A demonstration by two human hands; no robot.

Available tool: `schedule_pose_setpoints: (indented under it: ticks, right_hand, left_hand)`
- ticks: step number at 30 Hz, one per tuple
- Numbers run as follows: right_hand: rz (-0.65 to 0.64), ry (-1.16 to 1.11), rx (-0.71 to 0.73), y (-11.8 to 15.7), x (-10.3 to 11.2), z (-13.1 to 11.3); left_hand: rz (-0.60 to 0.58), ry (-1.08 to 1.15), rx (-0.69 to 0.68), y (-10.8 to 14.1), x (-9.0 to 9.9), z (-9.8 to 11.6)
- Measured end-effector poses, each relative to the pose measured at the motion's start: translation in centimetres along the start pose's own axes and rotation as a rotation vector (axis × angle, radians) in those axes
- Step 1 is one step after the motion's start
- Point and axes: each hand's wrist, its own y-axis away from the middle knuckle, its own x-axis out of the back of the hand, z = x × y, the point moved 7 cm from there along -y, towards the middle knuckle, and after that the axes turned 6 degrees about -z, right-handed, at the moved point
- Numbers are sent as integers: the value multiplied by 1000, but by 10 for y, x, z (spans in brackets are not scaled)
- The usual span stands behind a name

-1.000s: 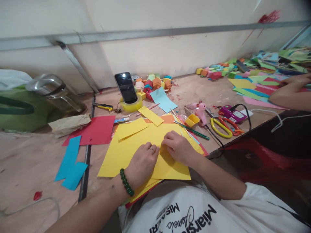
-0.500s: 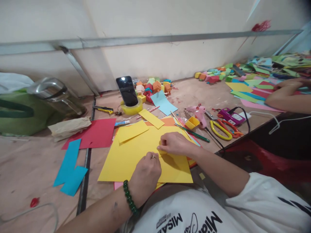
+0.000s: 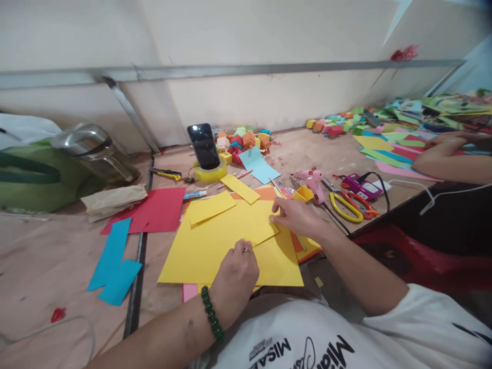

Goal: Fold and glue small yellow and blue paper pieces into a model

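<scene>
A large yellow sheet of paper [image 3: 192,261] lies in front of me on a stack of coloured sheets. My left hand [image 3: 238,269], wearing a ring and a green bead bracelet, is closed at the lower-left end of a smaller yellow paper piece [image 3: 263,229] on that sheet. At the piece's right end is my right hand [image 3: 298,218], thumb and fingers bent together on its edge. The fingertips of the left hand are hidden from view. Beyond lie two yellow paper strips, one folded-looking [image 3: 211,207] and one narrow [image 3: 240,188].
Right of the sheets are a pink glue gun [image 3: 315,182], yellow-handled scissors [image 3: 346,207] and a purple power adapter [image 3: 361,187]. A phone [image 3: 203,146] stands in a tape roll [image 3: 210,171]. Blue strips [image 3: 111,253] and red paper [image 3: 163,210] lie left. Another person's arm [image 3: 442,161] is at right.
My right hand has slid right along the small yellow piece, uncovering more of it. My left hand stays almost where it was on the paper. The view has shifted slightly.
</scene>
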Motion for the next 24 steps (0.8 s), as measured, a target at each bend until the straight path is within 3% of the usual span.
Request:
schedule_pose_setpoints:
  ticks: [4, 8, 12, 16, 20, 24]
  right_hand:
    - [-134, -44, 124, 4, -18, -43]
    - [-212, 8, 226, -9, -41, -54]
    - [-234, 28, 284, -30, -51, -38]
    - [-238, 37, 283, -41, -51, -6]
    - [-228, 28, 249, -35, -38, 21]
    - [-197, 31, 139, -17, -16, 14]
  left_hand:
    - [26, 2, 0, 1, 2, -2]
    - [7, 29, -18, 0, 4, -6]
    - [-40, 87, -1, -2, 5, -10]
    - [-82, 161, 30, -3, 7, -13]
    - [-150, 233, 46, -3, 7, -15]
    - [-125, 266, 35, -2, 8, -16]
